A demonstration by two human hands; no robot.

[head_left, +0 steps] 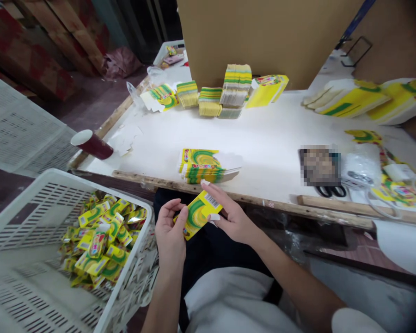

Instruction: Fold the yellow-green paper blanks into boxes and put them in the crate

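Yellow carton (197, 215) slants between our left hand (172, 227), clamped on its lower end, and right hand (233, 216), pinching its barcode end — carton stack (201, 167) just beyond. We judge the carton light, thin, easily creased — best held by its edges.

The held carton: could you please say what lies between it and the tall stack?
The head view shows a pile of cartons on the tabletop between the held carton and tall stack.
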